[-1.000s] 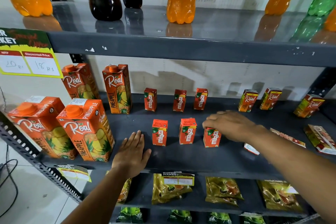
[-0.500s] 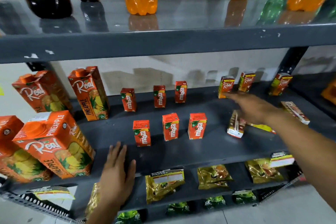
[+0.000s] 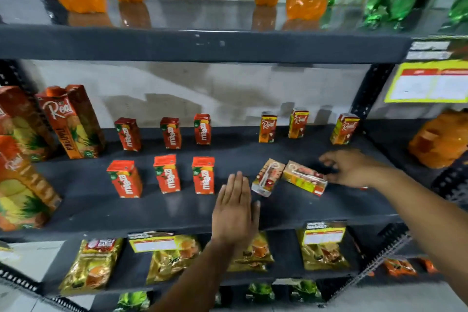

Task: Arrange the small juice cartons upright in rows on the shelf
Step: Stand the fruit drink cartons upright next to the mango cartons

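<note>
**Two cartons lying flat at centre right of the shelf**

On the dark shelf (image 3: 291,210), six red small cartons stand upright in two rows of three left of centre; the nearest front one (image 3: 203,175) has its long axis vertical. Three more small cartons (image 3: 267,127) stand upright along the back, right of centre. Two lie flat just beside each other: one (image 3: 266,177) with its straw side up, long axis running from lower left to upper right, the other (image 3: 304,178) pointing from upper left to lower right. The right hand (image 3: 352,168) touches the far end of that second carton, grip loose, fingers spread. The left hand (image 3: 234,210) rests flat on the shelf front, grip wide.
</note>
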Motion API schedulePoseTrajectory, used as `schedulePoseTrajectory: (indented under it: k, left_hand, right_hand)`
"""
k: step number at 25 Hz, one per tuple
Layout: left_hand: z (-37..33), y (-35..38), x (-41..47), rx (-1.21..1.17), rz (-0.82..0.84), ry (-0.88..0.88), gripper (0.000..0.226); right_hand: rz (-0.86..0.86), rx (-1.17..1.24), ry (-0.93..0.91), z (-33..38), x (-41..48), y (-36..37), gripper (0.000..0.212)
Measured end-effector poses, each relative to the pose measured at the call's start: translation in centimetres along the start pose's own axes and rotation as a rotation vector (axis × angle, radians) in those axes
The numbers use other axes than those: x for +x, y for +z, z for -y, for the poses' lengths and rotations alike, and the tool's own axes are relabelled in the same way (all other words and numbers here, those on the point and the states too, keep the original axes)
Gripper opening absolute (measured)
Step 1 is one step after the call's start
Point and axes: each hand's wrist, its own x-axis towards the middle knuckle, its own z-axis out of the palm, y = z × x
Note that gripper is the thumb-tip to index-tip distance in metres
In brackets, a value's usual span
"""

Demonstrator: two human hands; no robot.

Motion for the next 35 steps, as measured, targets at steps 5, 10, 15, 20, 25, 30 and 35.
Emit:
schedulePoseTrajectory:
  k: [5, 10, 15, 20, 25, 30, 35]
  left_hand:
    - [0.7, 2.5, 2.1, 0.199, 0.2, -0.155, 0.073]
    - [1.0, 2.8, 2.1, 0.216, 0.207, -0.133, 0.08]
    - [1.1, 3.0, 2.3, 0.212, 0.218, -0.128, 0.08]
    - [1.1, 3.0, 2.1, 0.216, 0.206, -0.119, 0.078]
    - [1.1, 2.9, 2.0, 0.216, 0.196, -0.121, 0.075]
    - [1.1, 3.0, 2.1, 0.214, 0.197, -0.124, 0.075]
    - [1.2, 3.1, 2.1, 0.22, 0.197, -0.128, 0.076]
  right_hand:
    - [0.055, 0.031, -0.02, 0.2, 0.1, 3.2, 0.055]
    - [-0.029, 0.139, 0.011, 0.0, 0.3, 3.9, 0.034]
    - [-0.198, -0.128, -0.307, -0.2, 1.5, -0.2, 0.044]
    - [-0.221, -0.687, -0.67, 0.8, 2.5, -1.9, 0.042]
    - [-0.195, -0.594, -0.67, -0.1, 2.6, -2.6, 0.061]
    - [-0.064, -0.419, -0.552, 0.1, 3.3, -4.0, 0.06]
    - [-0.007, -0.206, -0.167, 0.0, 3.5, -4.0, 0.085]
